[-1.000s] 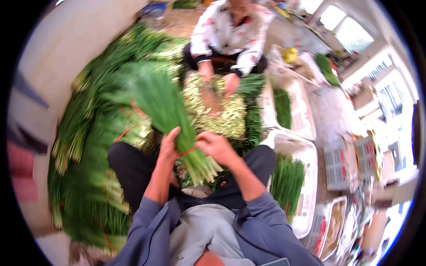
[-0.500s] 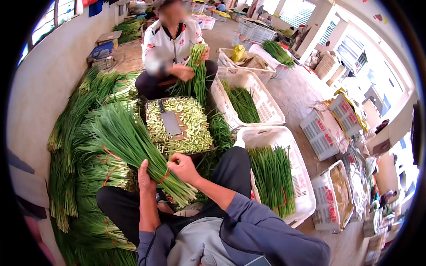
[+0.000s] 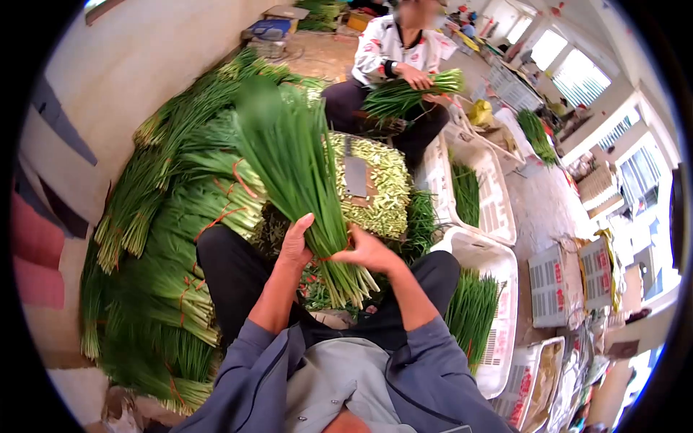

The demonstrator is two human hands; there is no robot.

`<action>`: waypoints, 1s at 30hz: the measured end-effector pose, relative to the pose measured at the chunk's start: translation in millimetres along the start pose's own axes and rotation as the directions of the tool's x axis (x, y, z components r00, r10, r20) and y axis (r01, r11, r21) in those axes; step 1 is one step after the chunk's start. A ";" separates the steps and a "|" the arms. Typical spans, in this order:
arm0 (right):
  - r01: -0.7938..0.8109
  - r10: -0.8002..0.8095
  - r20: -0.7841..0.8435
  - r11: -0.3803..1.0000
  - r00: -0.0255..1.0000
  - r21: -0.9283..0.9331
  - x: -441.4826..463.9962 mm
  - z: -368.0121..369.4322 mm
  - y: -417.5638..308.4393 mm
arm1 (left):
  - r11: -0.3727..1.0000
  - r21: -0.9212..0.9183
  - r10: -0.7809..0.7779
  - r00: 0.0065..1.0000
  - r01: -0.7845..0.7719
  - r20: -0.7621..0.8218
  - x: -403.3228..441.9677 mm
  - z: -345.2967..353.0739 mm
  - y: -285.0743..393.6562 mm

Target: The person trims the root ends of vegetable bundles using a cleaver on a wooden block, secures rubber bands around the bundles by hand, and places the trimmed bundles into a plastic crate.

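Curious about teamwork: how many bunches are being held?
2: near bunch, in the wearer's left hand and right hand; far bunch, with the co-worker. Others may be hidden.

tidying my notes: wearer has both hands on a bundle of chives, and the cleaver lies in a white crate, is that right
The cleaver is misplaced: the head view shows it lying amid chopped stalks. The left hand and right hand are indeed on a bundle of chives.

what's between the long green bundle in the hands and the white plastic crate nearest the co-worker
Chopped pale-green stalks and a grey metal cleaver, in the head view.
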State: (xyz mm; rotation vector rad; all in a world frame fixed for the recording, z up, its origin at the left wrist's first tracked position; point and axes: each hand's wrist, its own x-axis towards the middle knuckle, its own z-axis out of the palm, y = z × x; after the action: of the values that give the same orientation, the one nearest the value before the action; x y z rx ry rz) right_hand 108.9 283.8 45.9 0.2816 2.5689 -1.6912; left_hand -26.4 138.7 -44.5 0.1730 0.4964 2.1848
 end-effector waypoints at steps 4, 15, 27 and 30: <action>-0.046 0.020 0.118 0.974 0.993 0.220 14.0 -3.9 -12.7 | 0.989 0.127 0.091 0.987 -0.074 -0.134 -13.1 25.5 26.1; -0.537 0.206 0.567 0.670 0.797 0.512 64.5 -27.7 9.2 | -0.742 0.551 -0.063 0.858 -0.382 0.509 -33.7 102.5 85.6; -0.214 0.222 -0.012 0.922 0.975 -0.322 215.5 -175.4 131.6 | -0.403 0.833 -0.076 0.921 -0.379 0.382 61.8 49.3 79.4; 0.116 -0.242 -0.077 0.692 0.967 -0.713 291.8 -192.7 184.3 | -0.369 0.878 0.108 0.924 -0.305 0.366 74.3 49.6 84.9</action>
State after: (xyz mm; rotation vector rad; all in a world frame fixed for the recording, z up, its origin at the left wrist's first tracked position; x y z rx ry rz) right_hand -133.7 566.7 -86.0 0.1224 3.2118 -0.5902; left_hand -119.6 164.9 31.7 1.4682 2.3924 1.2429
